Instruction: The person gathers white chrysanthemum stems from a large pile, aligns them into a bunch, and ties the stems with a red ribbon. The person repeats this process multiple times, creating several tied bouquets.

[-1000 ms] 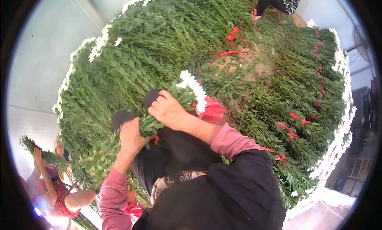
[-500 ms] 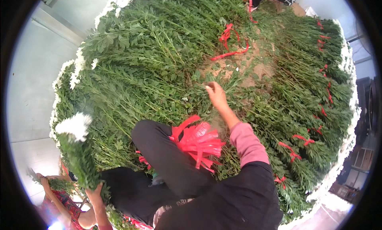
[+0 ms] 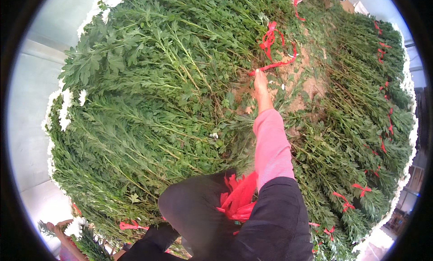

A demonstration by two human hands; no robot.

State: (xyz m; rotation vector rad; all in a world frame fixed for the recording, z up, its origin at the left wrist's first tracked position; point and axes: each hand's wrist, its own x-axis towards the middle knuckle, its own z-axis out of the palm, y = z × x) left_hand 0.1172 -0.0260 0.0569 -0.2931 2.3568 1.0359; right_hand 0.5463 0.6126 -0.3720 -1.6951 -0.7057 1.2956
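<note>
Overhead view of a person working among cut, leafy flower stems. The right hand [image 3: 261,84] extends away from the body to the near end of a loose red ribbon [image 3: 276,65], which curves over a brown bare patch [image 3: 301,83] and ends in a loop on its far side. The fingers are drawn together at the ribbon; whether they pinch it or only touch it cannot be told. The left hand is out of view, so the state of its fingers cannot be told. At the lower left, a bunch with white blossoms [image 3: 76,227] stands tilted, its lower part cut off by the edge. Beside it, a co-worker's arm [image 3: 66,243] shows in part. A bundle of red strips [image 3: 239,198] lies on the lap, against the dark trousers [image 3: 187,204] and next to the striped pink sleeve [image 3: 273,148]. Left of the bare patch spreads a broad heap of green stems [image 3: 153,94]; to the right lie bunches [image 3: 336,143] with red ties [image 3: 362,189], bordered along the outer rim by white flower heads [image 3: 407,139]
</note>
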